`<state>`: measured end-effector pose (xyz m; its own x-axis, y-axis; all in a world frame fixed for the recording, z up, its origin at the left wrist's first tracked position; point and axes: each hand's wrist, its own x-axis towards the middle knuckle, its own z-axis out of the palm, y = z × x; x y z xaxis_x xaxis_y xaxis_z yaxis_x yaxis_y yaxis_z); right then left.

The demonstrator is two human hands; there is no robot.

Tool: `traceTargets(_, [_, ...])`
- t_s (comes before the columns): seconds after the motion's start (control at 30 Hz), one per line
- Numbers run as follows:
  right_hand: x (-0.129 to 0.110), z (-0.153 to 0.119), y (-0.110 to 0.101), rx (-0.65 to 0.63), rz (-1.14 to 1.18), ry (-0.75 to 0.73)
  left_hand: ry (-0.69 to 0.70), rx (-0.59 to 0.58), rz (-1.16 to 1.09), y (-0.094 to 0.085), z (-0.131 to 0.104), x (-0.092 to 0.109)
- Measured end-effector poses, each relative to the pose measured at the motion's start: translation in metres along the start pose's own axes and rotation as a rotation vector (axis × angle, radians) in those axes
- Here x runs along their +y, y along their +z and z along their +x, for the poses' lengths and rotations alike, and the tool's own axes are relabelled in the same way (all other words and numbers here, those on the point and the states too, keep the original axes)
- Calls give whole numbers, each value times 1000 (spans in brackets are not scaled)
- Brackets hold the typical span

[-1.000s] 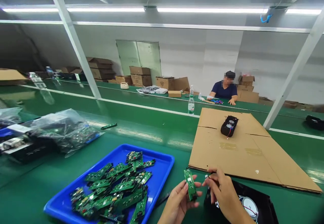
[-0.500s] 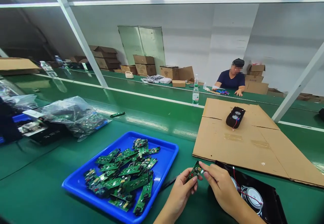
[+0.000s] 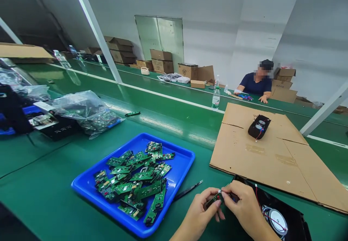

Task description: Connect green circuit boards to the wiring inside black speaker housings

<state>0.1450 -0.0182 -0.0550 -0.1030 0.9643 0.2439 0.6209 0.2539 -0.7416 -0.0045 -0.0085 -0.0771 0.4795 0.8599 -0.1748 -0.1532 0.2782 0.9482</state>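
Note:
My left hand (image 3: 199, 209) is closed around a small green circuit board (image 3: 213, 200), held low over the table. At the board's upper end my right hand (image 3: 241, 201) pinches a small white connector (image 3: 219, 191); its fingers partly cover the board's end. Beneath and beside my right hand lies a black housing (image 3: 295, 218) with a round silver speaker (image 3: 277, 219) and thin red wires. Left of my hands, dark pointed tweezers (image 3: 188, 191) rest by the blue tray (image 3: 182, 163), which holds a heap of green circuit boards (image 3: 144, 176).
A cardboard sheet (image 3: 236, 150) lies ahead on the right, with a small black speaker unit (image 3: 259, 127) on it. Plastic bags of parts (image 3: 89, 114) sit at left. Beyond are a water bottle (image 3: 215, 98), boxes (image 3: 162, 61) and a seated person (image 3: 255, 84).
The circuit board has tilted and come down slightly. My right fingers have closed in at its white connector. The tweezers show more fully, and the view has tipped downward.

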Motion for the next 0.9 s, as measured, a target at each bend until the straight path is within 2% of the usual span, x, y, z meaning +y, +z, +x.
traceTargets(0.13, [2,0,0,-4,25,-27,65,30,83,2,-5,5])
traceTargets(0.23, [-2,0,-3,-16,42,-21,104,106,195,2,-8,10])
traceTargets(0.4, [-14,0,-6,-53,96,-23,68,156,105,-2,-6,6])
traceTargets(0.5, [-19,-1,-5,-62,100,-88,72,177,40,-4,-4,4])
traceTargets(0.63, [-20,-2,-1,17,11,-198,31,168,0,-6,0,3])
traceTargets(0.9, [-18,-4,6,39,-119,-386,10,174,59,-4,-1,7])
